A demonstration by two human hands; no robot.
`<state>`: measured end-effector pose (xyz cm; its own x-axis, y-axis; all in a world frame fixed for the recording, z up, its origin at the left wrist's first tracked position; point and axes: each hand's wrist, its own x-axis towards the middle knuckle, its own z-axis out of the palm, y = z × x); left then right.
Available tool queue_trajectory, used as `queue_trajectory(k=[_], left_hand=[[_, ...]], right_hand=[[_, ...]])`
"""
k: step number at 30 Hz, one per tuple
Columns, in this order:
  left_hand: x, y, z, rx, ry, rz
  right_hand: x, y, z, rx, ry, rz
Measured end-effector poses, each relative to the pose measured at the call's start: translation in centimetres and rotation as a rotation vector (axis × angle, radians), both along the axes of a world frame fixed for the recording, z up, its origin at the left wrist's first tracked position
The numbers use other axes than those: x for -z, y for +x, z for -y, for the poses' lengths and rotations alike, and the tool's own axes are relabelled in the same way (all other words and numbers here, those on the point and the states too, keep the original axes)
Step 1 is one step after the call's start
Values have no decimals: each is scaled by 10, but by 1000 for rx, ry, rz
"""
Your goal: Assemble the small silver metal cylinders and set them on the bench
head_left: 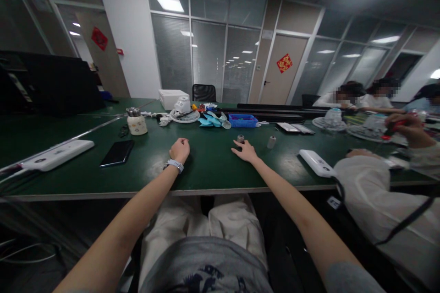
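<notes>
Both my arms stretch out over a green table [209, 165]. My left hand [179, 149], with a watch on its wrist, rests on the tabletop as a closed fist, and nothing shows in it. My right hand [244, 150] lies flat, fingers stretched, its fingertips touching a small dark ring-like part by a small grey cylinder [240, 138]. A second small cylinder [271, 142] stands a little to the right of that hand.
A black phone [117, 153] and a white power strip [57, 154] lie left. Behind are a white jar [136, 124], a fan grille [184, 116], blue fan blades [212, 120] and a blue tray [243, 121]. A person in white [378, 201] sits close on my right, beside another strip [316, 163].
</notes>
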<state>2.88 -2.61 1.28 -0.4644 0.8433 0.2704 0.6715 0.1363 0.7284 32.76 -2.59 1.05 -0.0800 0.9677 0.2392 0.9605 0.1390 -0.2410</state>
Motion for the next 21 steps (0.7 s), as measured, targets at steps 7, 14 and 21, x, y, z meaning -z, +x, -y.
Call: queue_trajectory(k=[7, 14, 21], left_hand=[[2, 0, -3, 83, 43, 18], [3, 9, -5, 349, 290, -26], [5, 12, -10, 360, 399, -96]], right_hand=[[1, -96, 12, -337, 39, 19], [5, -137, 16, -483, 85, 46], [6, -132, 16, -509, 248, -79]])
